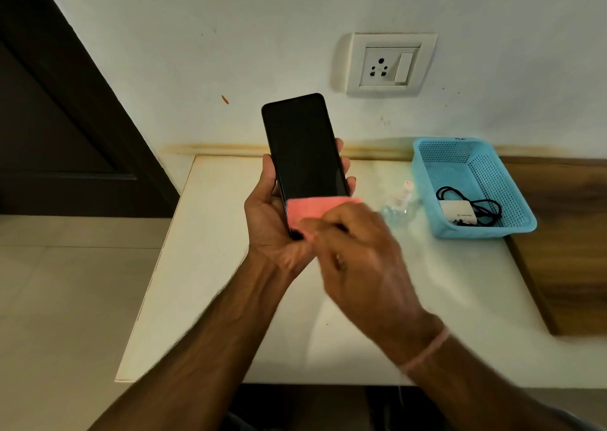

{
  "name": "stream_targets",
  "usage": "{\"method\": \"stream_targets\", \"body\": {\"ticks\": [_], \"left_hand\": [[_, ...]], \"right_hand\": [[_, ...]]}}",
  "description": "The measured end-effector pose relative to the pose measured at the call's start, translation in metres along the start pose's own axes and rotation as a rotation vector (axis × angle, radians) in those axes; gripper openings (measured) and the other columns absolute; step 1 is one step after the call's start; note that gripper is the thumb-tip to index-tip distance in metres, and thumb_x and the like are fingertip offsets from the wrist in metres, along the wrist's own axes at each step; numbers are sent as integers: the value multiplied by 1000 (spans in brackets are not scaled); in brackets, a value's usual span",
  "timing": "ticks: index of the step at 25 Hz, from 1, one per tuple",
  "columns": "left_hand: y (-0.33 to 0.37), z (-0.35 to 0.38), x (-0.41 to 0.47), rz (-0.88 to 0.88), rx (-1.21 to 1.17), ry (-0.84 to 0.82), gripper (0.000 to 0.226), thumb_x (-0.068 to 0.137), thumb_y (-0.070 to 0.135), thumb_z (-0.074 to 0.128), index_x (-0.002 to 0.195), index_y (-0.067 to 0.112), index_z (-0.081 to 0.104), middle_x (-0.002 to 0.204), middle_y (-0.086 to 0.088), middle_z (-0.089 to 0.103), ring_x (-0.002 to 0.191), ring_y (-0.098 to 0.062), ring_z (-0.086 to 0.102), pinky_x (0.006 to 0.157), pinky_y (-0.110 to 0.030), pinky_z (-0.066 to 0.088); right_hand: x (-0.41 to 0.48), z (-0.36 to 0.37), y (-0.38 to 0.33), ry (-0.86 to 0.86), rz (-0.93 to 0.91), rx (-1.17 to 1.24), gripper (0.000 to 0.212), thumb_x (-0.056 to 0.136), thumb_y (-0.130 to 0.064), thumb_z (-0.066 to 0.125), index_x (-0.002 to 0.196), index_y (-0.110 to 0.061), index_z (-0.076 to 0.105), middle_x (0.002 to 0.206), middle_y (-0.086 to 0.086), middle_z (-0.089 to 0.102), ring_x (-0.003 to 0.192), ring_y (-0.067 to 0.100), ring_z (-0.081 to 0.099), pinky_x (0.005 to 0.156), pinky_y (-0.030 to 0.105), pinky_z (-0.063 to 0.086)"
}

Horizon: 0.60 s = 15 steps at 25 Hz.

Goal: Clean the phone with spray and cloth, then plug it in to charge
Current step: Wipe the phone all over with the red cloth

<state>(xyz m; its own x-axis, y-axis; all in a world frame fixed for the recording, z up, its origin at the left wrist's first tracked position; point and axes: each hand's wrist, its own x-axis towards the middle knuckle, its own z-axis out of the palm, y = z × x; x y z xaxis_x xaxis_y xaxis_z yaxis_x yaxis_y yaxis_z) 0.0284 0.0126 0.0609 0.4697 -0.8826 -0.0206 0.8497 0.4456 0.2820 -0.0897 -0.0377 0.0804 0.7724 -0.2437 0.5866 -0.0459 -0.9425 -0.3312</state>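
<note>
Head camera looked down along two bare forearms that reached out over a pale table. Nearest, a thin pink band circled the right wrist. Beyond it, the right hand, blurred, had its fingers bent around a pink cloth and pressed it against the lower end of a phone. The left hand gripped the phone from behind: the thumb lay along its left edge, and the fingertips wrapped round its right edge. Held above the table, the phone was nearly upright and leaned slightly left, its dark screen facing the camera.

Further back on the table, just right of the hands, lay a small clear spray bottle, partly hidden and blurred. Beside it stood a light blue perforated basket holding a white charger and a coiled black cable. To the right of the basket was a brown wooden surface.

Farthest away, a white wall socket with a switch sat on the wall above the table. A dark door filled the left side.
</note>
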Motion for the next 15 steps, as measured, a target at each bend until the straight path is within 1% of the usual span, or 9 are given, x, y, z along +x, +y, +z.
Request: {"method": "stream_targets", "body": {"ticks": [2, 3, 5, 7, 9, 10, 13, 14, 15], "left_hand": [[0, 0, 1, -5, -60, 14, 72, 102, 58, 39, 156, 11, 33, 153, -9, 39, 130, -27, 43, 117, -38, 26], [-1, 0, 1, -9, -50, 13, 72, 102, 59, 38, 157, 12, 31, 154, -8, 37, 130, -27, 43, 117, -37, 25], [-2, -1, 1, 4, 6, 13, 75, 103, 60, 34, 158, 9, 26, 154, -8, 34, 127, -26, 42, 116, -38, 26], [0, -2, 2, 19, -13, 12, 72, 103, 57, 36, 157, 10, 30, 151, -10, 41, 126, -27, 46, 112, -42, 35], [3, -1, 2, 32, -58, 11, 68, 103, 56, 39, 155, 12, 36, 149, -11, 46, 125, -30, 50, 103, -43, 45], [4, -1, 2, 31, -45, 13, 69, 103, 57, 38, 154, 11, 37, 149, -11, 46, 125, -30, 51, 103, -43, 45], [3, -4, 1, 24, 54, 37, 77, 102, 61, 34, 156, 7, 30, 141, -12, 46, 119, -27, 49, 110, -40, 36], [3, -5, 1, 21, 68, 39, 77, 102, 61, 34, 156, 6, 31, 140, -12, 47, 119, -27, 49, 111, -39, 36], [4, -7, 2, 23, 55, 39, 75, 102, 60, 36, 155, 6, 34, 141, -13, 48, 120, -29, 49, 111, -40, 36]], "right_hand": [[9, -6, 11, 144, 170, 0, 19, 84, -10, 73, 100, 1, 74, 91, 16, 67, 81, 29, 64, 72, 41, 59], [8, -2, 7, 155, 204, 4, 20, 84, -10, 73, 101, 1, 74, 92, 16, 68, 82, 29, 65, 73, 41, 59], [-6, 14, -17, 81, 109, 21, 26, 80, -11, 77, 104, -1, 74, 95, 16, 70, 85, 30, 67, 75, 43, 59], [-2, 12, -9, 69, 96, 47, 23, 79, -10, 78, 100, -2, 75, 93, 15, 70, 81, 30, 67, 71, 43, 59], [10, 3, 15, 224, 240, 34, 16, 83, -8, 73, 98, -3, 75, 89, 14, 68, 77, 28, 63, 67, 42, 56], [10, 4, 16, 243, 282, 30, 17, 84, -9, 73, 100, -4, 75, 89, 13, 67, 78, 27, 62, 67, 41, 56], [-10, 22, -9, 104, 104, 39, 29, 82, -21, 74, 107, -5, 74, 95, 13, 69, 86, 28, 65, 74, 41, 59], [-9, 22, -6, 87, 79, 56, 28, 83, -22, 74, 105, -5, 74, 95, 12, 69, 86, 28, 64, 74, 42, 59], [-4, 20, 7, 126, 101, 58, 25, 83, -20, 75, 103, -6, 75, 93, 12, 68, 85, 27, 62, 72, 41, 58]]}}
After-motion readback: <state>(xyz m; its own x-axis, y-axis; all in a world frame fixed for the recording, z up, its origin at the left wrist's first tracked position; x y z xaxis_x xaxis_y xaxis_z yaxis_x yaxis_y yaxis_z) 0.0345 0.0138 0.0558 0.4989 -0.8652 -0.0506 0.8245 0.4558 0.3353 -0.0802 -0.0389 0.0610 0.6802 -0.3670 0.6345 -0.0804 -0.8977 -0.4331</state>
